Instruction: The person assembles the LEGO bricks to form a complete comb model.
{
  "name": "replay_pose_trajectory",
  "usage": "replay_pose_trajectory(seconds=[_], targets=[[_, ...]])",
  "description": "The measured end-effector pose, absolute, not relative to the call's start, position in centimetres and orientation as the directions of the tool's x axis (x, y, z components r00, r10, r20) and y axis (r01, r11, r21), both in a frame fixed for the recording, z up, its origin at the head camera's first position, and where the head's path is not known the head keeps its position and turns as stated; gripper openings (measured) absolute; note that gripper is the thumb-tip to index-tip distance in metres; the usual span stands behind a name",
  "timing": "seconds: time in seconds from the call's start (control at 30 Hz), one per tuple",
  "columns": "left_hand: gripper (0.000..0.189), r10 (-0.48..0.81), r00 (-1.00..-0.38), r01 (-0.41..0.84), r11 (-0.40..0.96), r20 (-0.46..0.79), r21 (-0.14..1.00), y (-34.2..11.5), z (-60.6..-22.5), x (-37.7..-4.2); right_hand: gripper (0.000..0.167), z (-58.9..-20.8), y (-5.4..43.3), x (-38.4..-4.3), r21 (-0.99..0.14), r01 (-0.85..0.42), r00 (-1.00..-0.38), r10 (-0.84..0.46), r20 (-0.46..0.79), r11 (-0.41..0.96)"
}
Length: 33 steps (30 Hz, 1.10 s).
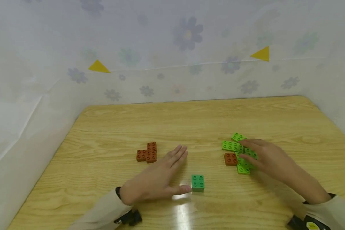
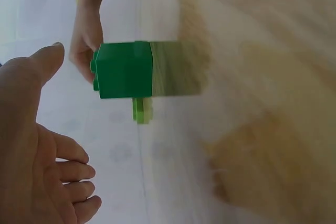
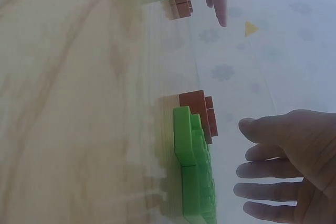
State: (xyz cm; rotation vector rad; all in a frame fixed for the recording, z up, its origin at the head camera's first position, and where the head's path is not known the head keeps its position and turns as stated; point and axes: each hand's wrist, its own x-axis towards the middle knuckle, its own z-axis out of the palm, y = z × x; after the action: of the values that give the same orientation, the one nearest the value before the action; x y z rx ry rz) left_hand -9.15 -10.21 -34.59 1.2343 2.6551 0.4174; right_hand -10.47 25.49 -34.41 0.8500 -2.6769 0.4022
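Observation:
My left hand (image 1: 158,180) hovers at the middle of the table, fingers extended and thumb out, holding nothing. Its thumb tip is beside a dark green toy building brick (image 1: 197,182), and the fingers point past it. In the left wrist view the green brick (image 2: 125,71) stands apart from the relaxed fingers. My right hand (image 1: 271,159) is above a group of light green bricks (image 1: 232,146), partly covering them. The right wrist view shows its fingers (image 3: 268,169) loosely extended with nothing between them. A reddish-brown brick (image 1: 231,159) sits against the left side of that light green group.
Three reddish-brown bricks (image 1: 151,156) lie together left of centre, just beyond my left hand. The wood-grain table (image 1: 189,121) ends at a flower-patterned cloth (image 1: 161,48) with yellow triangles. Black straps with small devices are on both wrists.

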Motion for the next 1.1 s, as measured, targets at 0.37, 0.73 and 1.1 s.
replay_pose_trajectory(seconds=[0.37,0.73,1.1], targets=[[0.097,0.828,-0.557,0.786,0.549,-0.059,0.285,-8.4,-34.9,-9.1,0.045,-34.4,24.2,-10.2,-0.194,-0.606,-0.789,-0.553,0.267,0.771],[0.093,0.851,-0.523,0.813,0.517,-0.054,0.269,-7.6,-35.2,-9.1,0.046,-35.1,23.7,-10.1,-0.197,-0.615,-0.786,-0.572,0.236,0.764],[0.076,0.859,-0.509,0.818,0.505,-0.062,0.277,-7.2,-35.2,-9.0,0.043,-35.5,23.4,-10.1,-0.169,-0.636,-0.767,-0.594,0.244,0.753]])
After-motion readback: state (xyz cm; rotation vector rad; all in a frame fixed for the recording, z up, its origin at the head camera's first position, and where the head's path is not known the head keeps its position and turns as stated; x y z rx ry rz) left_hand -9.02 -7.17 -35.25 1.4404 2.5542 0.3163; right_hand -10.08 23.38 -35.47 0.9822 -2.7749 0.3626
